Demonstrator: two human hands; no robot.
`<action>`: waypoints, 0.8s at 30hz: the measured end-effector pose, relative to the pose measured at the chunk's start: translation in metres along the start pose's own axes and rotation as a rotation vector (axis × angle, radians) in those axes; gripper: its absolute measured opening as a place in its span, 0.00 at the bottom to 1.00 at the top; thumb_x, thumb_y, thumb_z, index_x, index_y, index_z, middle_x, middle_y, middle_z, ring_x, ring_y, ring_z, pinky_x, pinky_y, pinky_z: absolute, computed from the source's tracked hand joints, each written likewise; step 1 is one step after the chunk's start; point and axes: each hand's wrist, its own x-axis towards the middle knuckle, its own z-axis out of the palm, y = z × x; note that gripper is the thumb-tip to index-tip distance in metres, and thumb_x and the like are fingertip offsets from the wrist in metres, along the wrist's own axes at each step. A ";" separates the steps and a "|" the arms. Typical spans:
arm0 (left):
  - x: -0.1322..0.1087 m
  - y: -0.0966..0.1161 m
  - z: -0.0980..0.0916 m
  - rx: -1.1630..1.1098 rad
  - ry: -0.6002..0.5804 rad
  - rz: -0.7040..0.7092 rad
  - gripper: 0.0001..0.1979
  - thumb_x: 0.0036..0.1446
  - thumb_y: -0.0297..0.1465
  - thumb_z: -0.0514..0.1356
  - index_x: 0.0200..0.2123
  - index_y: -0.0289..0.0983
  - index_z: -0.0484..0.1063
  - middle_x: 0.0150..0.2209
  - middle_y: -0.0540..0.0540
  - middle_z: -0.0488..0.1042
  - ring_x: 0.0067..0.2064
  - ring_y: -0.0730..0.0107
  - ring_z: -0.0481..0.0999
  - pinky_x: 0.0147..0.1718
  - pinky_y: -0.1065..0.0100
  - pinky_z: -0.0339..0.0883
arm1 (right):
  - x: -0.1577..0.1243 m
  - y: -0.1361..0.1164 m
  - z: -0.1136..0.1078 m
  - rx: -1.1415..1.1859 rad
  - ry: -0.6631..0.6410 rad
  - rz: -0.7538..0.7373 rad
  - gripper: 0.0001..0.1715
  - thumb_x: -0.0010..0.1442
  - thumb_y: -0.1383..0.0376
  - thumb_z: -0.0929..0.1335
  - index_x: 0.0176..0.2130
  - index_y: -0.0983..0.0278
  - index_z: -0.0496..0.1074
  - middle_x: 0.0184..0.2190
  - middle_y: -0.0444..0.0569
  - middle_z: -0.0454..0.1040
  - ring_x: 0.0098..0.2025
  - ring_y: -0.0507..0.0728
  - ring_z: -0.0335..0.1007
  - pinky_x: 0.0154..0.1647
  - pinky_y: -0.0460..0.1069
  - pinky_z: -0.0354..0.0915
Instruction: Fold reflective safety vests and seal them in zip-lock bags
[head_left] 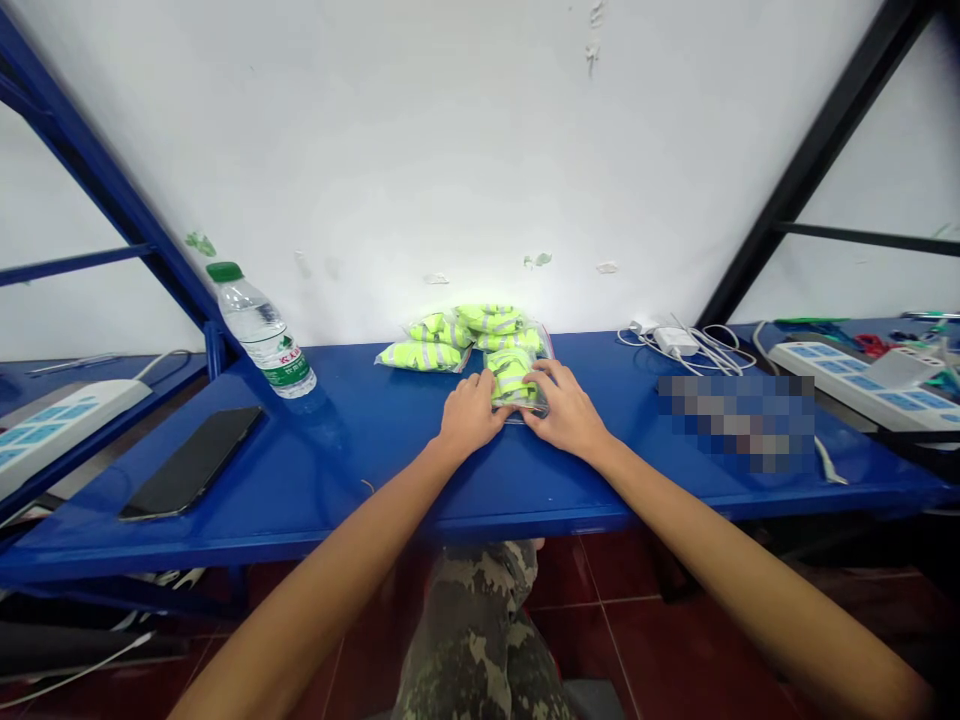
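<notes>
Several folded neon-yellow reflective vests in clear plastic bags lie in a small heap at the back of the blue steel shelf (360,450). The nearest bagged vest (513,385) sits at the front of the heap, between my hands. My left hand (471,413) presses its fingers against that bag's left side. My right hand (566,408) grips the bag's right side, with the fingers curled over its edge. Other bagged vests (420,355) lie behind and to the left, untouched. The lower part of the held bag is partly hidden by my fingers.
A green-capped water bottle (262,335) lies tilted at left, near a black smartphone (191,462) and a white power strip (64,430). At right are a white charger with tangled cables (675,342), a blurred patch (739,422) and another power strip (855,385). A white wall stands behind.
</notes>
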 end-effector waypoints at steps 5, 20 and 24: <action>-0.001 -0.003 -0.001 0.003 -0.024 0.174 0.12 0.62 0.40 0.55 0.45 0.40 0.64 0.43 0.43 0.70 0.44 0.60 0.71 0.39 0.63 0.65 | 0.005 -0.001 0.001 -0.147 -0.132 -0.033 0.21 0.55 0.74 0.64 0.49 0.63 0.66 0.48 0.57 0.67 0.50 0.63 0.64 0.49 0.55 0.67; -0.003 0.003 -0.003 0.188 -0.090 0.162 0.14 0.65 0.36 0.48 0.48 0.36 0.66 0.41 0.39 0.76 0.43 0.54 0.75 0.36 0.60 0.66 | 0.003 0.030 -0.001 0.201 -0.133 0.014 0.23 0.48 0.77 0.64 0.44 0.62 0.67 0.41 0.51 0.66 0.41 0.58 0.66 0.42 0.50 0.65; -0.001 0.002 -0.006 0.170 -0.156 0.214 0.13 0.65 0.34 0.48 0.47 0.38 0.67 0.41 0.40 0.77 0.41 0.54 0.77 0.36 0.61 0.67 | 0.004 0.026 0.000 0.073 -0.121 -0.007 0.22 0.47 0.79 0.61 0.42 0.62 0.66 0.39 0.51 0.65 0.41 0.59 0.65 0.42 0.51 0.64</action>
